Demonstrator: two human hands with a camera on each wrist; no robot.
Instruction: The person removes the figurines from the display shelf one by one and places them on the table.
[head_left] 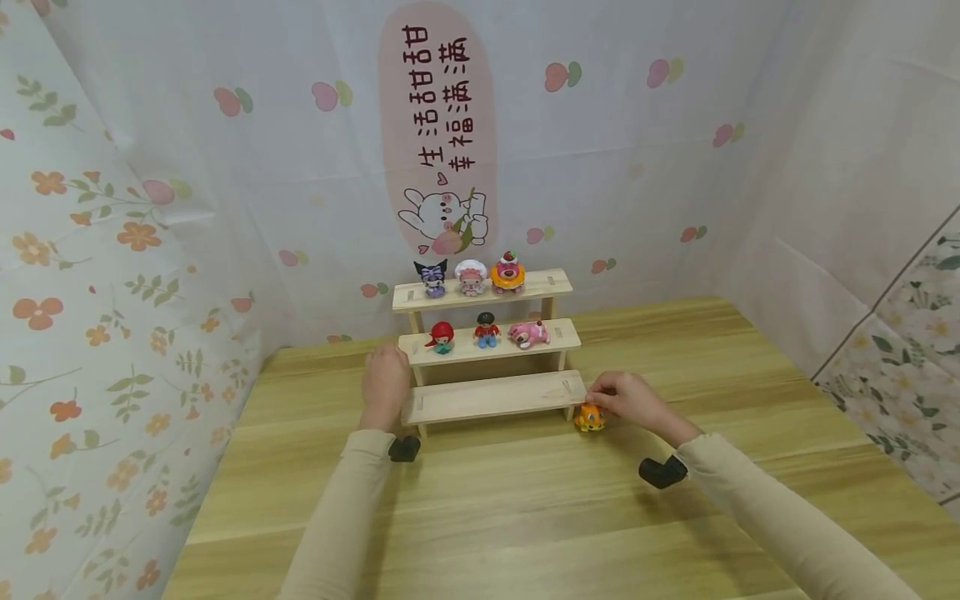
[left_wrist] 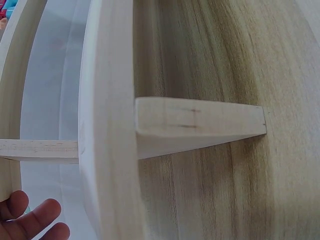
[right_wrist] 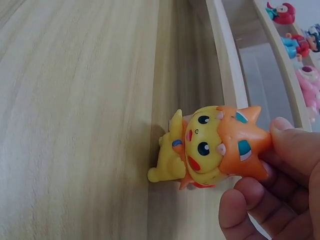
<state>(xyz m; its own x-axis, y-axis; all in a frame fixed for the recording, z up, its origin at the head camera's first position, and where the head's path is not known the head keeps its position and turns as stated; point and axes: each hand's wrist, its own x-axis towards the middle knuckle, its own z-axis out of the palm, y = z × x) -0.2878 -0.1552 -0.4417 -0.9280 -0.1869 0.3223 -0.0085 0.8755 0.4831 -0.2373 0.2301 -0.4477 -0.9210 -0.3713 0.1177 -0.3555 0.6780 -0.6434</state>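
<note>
Fig. (right_wrist: 210, 147) in R hand (head_left: 630, 400) — back hidden

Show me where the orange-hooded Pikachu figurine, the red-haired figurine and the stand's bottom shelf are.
Orange-hooded Pikachu figurine (right_wrist: 211, 144): right wrist view, on its face.
Red-haired figurine (head_left: 442, 333): head view, on its face.
Bottom shelf (head_left: 491, 397): head view, on the middle of its top.

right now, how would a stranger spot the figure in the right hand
On the table stands a three-step wooden shelf. By the right end of its lowest step, the right hand holds a small figure by its orange hood. Unlike the six figures on the upper steps, it has a yellow body.
</note>
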